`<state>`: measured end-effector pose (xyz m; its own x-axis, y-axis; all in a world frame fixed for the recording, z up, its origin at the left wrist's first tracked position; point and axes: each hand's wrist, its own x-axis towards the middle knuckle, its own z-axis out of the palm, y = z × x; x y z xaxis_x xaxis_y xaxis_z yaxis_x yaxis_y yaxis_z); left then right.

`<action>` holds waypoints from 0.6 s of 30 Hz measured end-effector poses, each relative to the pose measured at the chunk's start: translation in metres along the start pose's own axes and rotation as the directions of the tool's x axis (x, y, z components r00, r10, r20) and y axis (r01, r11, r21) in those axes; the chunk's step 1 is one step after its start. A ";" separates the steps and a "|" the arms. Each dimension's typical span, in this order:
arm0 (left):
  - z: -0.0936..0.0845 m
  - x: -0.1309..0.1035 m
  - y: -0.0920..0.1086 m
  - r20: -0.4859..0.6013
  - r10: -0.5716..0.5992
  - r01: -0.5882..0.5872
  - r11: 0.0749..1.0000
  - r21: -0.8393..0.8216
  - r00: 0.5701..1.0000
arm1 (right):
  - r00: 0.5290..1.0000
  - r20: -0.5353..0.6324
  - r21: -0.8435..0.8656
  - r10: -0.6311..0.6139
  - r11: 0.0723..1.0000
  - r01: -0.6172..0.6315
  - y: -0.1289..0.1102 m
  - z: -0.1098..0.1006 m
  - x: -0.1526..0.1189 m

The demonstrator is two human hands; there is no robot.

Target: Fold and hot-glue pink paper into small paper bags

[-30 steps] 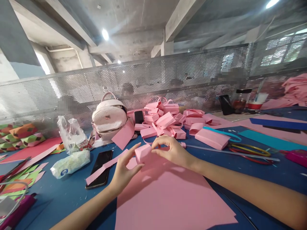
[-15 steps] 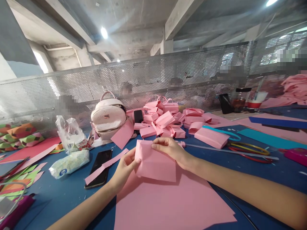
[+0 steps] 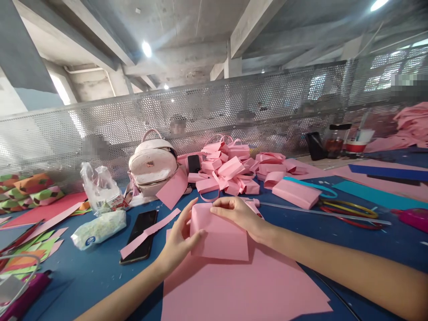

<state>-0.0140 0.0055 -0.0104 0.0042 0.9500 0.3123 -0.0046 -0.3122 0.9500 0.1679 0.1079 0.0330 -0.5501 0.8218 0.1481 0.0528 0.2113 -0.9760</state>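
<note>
A small folded pink paper bag (image 3: 220, 236) is held upright above a large pink sheet (image 3: 247, 290) on the blue table. My left hand (image 3: 180, 238) grips its left side, thumb on the front face and fingers around the edge. At the top edge, my right hand (image 3: 234, 214) pinches the paper with thumb and fingers, the other fingers behind it. A pink glue gun (image 3: 253, 203) lies partly hidden behind my right hand, a glue stick (image 3: 321, 211) stretching to the right from it.
Behind the bag is a pile of folded pink paper bags (image 3: 230, 167). A white backpack (image 3: 152, 167) stands at the back, a phone (image 3: 142, 236) with a pink strip (image 3: 152, 232) lies left. Right are coloured bands (image 3: 351, 210) and a magenta tape dispenser (image 3: 414, 220).
Both hands and the pink bag have shifted slightly down. The left fingers have spread upward along the bag's side, and its front face now stands more squarely toward me.
</note>
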 end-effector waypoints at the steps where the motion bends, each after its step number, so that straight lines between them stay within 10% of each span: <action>1: 0.001 0.000 0.001 0.001 -0.008 0.008 1.000 0.001 1.000 | 1.000 -0.001 0.000 -0.006 1.000 0.006 0.000 0.000 0.001; 18: 0.007 -0.010 -0.004 -0.098 0.083 -0.041 0.927 0.372 0.992 | 0.993 -0.057 0.034 -0.105 0.994 0.107 0.011 0.008 -0.002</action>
<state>-0.0072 -0.0028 -0.0172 -0.0940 0.9166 0.3886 0.3679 -0.3307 0.8690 0.1631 0.1040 0.0202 -0.5041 0.8241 0.2584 -0.0345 0.2797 -0.9595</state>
